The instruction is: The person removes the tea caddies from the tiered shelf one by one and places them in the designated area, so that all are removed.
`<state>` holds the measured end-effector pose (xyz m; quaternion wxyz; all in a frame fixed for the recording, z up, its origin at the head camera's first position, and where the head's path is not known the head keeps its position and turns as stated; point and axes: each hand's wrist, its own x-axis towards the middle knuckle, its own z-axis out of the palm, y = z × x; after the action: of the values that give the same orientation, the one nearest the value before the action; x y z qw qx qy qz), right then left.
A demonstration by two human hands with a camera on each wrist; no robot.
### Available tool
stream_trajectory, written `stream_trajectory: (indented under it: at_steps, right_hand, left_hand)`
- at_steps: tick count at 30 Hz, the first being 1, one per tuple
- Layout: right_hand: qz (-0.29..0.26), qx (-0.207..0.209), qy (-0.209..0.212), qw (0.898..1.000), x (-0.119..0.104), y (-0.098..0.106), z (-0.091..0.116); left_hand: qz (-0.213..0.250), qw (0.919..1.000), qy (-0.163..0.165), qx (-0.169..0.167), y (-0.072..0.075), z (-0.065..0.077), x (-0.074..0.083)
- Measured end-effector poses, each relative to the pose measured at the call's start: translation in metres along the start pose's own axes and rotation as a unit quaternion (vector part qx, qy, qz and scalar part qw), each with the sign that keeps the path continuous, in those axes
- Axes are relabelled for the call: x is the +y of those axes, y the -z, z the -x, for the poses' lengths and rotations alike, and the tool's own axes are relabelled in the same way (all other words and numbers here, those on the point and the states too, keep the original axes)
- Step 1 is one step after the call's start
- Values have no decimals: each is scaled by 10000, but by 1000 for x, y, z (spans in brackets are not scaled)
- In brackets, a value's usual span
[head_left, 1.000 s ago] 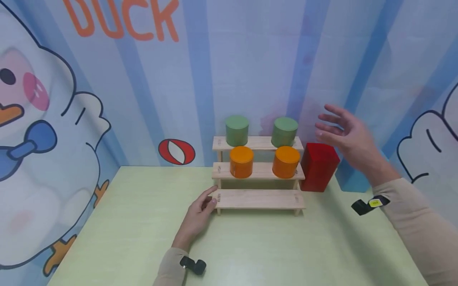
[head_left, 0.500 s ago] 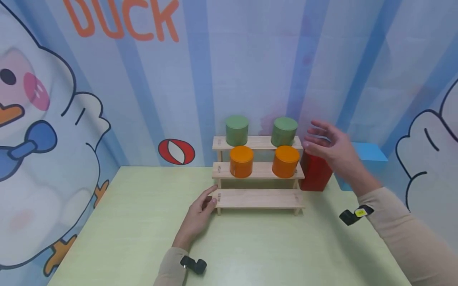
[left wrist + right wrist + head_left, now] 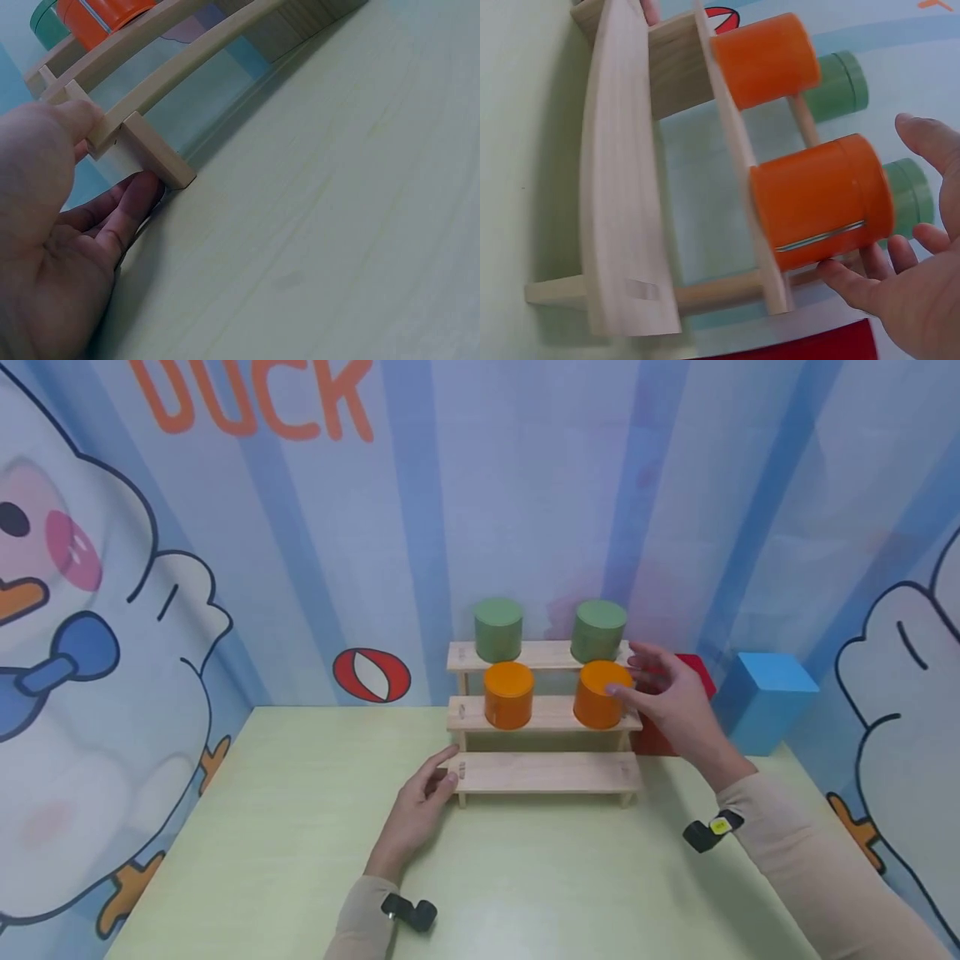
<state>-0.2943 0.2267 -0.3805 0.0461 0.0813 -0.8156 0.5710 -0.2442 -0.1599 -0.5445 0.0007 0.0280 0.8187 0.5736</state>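
A three-step wooden stand [image 3: 544, 774] bears two green cylindrical canisters [image 3: 498, 631] on its top step. Two orange canisters sit on the middle step, a left one [image 3: 508, 696] and a right one [image 3: 600, 706]. My left hand [image 3: 417, 806] grips the stand's left end at the lowest step, thumb against the plank's corner and other fingers curled by the leg [image 3: 159, 150]. My right hand [image 3: 678, 710] is around the right side of the right orange canister. In the right wrist view its fingers touch the canister's side, while the thumb [image 3: 930, 142] stands apart from the lid.
Right of the stand a red block [image 3: 697, 670] is partly hidden behind my right hand. A light blue block [image 3: 768, 706] stands further right. All of this is on a pale green table [image 3: 315, 827], backed by a cartoon-printed curtain [image 3: 510, 485].
My right hand has come down and left, from above the red block to the right orange canister. The blue block now shows more fully. The left hand has stayed at the stand.
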Motion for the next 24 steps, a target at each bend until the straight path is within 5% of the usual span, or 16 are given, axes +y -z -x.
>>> stream_trajectory:
  at_steps: [24]
  right_hand:
    - [692, 348, 28, 9970, 23, -30, -1]
  left_hand:
    - [71, 9999, 3, 75, -2, -1, 0]
